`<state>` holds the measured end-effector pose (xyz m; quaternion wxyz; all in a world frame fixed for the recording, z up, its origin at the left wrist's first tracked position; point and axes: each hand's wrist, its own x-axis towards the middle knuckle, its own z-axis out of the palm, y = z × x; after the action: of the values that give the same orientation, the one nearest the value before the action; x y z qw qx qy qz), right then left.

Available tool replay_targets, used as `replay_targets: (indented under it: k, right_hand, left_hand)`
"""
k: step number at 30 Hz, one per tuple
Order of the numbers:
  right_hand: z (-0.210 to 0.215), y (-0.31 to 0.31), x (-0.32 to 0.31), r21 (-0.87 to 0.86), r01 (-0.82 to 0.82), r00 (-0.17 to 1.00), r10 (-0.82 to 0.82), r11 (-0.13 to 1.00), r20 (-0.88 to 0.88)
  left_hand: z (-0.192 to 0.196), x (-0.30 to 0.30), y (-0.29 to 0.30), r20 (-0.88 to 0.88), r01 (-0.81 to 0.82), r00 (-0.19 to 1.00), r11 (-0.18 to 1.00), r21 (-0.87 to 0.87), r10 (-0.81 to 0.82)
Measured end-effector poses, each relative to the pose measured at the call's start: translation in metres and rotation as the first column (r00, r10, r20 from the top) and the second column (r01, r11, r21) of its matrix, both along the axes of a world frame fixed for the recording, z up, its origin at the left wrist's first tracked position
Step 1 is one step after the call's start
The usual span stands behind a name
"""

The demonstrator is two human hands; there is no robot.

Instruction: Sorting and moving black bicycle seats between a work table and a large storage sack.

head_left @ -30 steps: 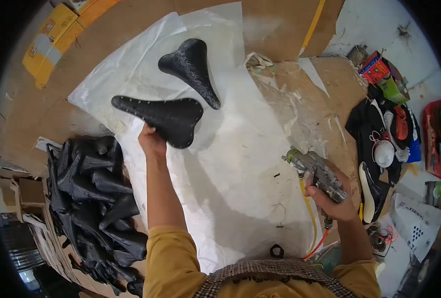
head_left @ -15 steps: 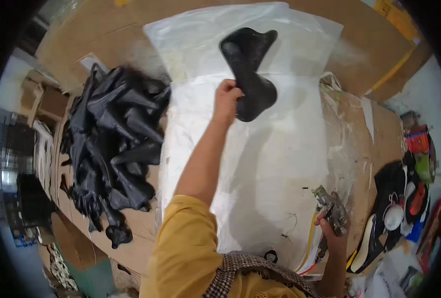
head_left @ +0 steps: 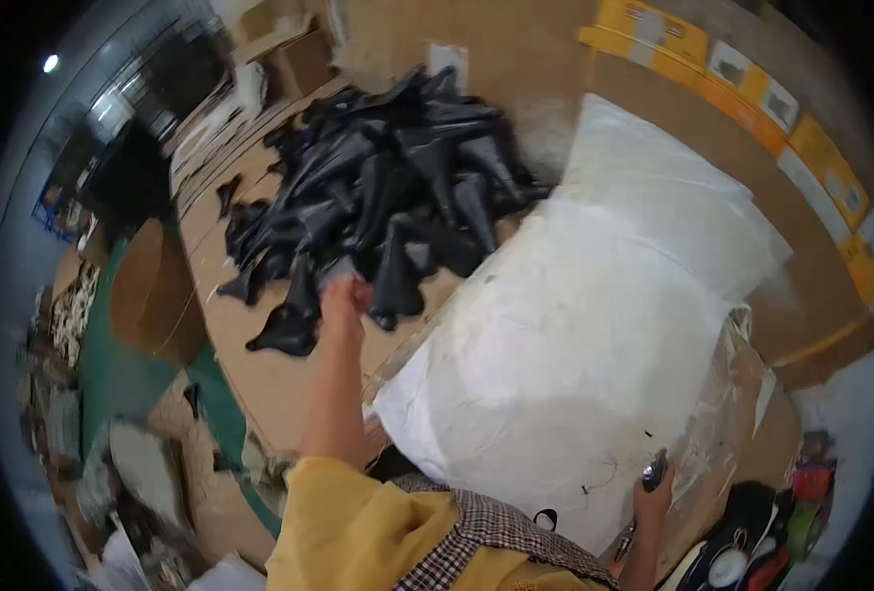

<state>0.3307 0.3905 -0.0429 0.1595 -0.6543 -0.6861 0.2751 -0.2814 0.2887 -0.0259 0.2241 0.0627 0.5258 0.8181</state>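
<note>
My left hand (head_left: 343,298) is stretched out over the near edge of a heap of black, glossy, curved sheet pieces (head_left: 378,182). Its fingers are curled and somewhat blurred, closed on a black piece (head_left: 338,268) that blends in with the heap. At the lower right, my right hand (head_left: 655,497) is wrapped round a worn metal spray gun (head_left: 654,473), held over the near right part of a white sheet (head_left: 565,325). No black piece lies on that sheet.
Brown cardboard (head_left: 259,345) covers the table under the heap. Yellow-and-white boxes or labels (head_left: 742,84) line the far right. A brown curved board (head_left: 151,295) stands by the green floor at left. Coloured items (head_left: 737,552) crowd the lower right.
My left hand has carried the black piece off the white sheet, leftward to the heap. The view has swung left. My right hand still grips the spray gun.
</note>
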Motion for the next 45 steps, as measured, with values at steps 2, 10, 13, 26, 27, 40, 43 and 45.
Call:
replay_targets:
  k: [2, 10, 13, 26, 27, 40, 43, 45]
  right_hand:
    - [-0.029, -0.005, 0.027, 0.136, 0.139, 0.976, -0.159, 0.981, 0.148]
    - [-0.036, -0.021, 0.054, 0.073, -0.196, 0.820, 0.122, 0.978, 0.558]
    - [-0.035, -0.028, 0.057, 0.077, -0.285, 0.818, 0.200, 0.955, 0.540]
    - [-0.007, -0.058, -0.139, -0.273, -0.733, 0.583, 0.782, 0.623, 0.219]
    - [-0.007, -0.085, -0.175, -0.236, -0.809, 0.501, 0.841, 0.539, 0.203]
    - [-0.108, -0.516, -0.484, -0.159, -0.668, -0.725, 0.684, -0.727, -0.081]
    - [-0.147, -0.551, -0.535, -0.263, -0.575, -0.812, 0.581, -0.775, 0.061]
    - [-0.178, -0.563, -0.569, -0.368, -0.503, -0.864, 0.464, -0.782, 0.195]
  left_hand:
    - [-0.050, 0.048, -0.076, 0.200, -0.145, 0.963, 0.972, -0.184, 0.181]
    - [-0.126, 0.198, -0.279, 0.244, -0.073, 0.911, 0.712, -0.698, 0.333]
    - [-0.139, 0.233, -0.340, 0.227, -0.058, 0.910, 0.650, -0.757, 0.346]
    - [-0.215, 0.310, -0.517, 0.468, -0.241, 0.551, 0.669, -0.703, 0.690]
    - [-0.221, 0.313, -0.522, 0.461, -0.248, 0.524, 0.647, -0.721, 0.716]
    - [-0.271, 0.298, -0.615, 0.424, -0.531, 0.315, 0.528, -0.663, 0.849]
    - [-0.299, 0.281, -0.607, 0.382, -0.578, 0.395, 0.549, -0.604, 0.836]
    - [-0.315, 0.267, -0.597, 0.267, -0.538, 0.415, 0.471, -0.699, 0.870]
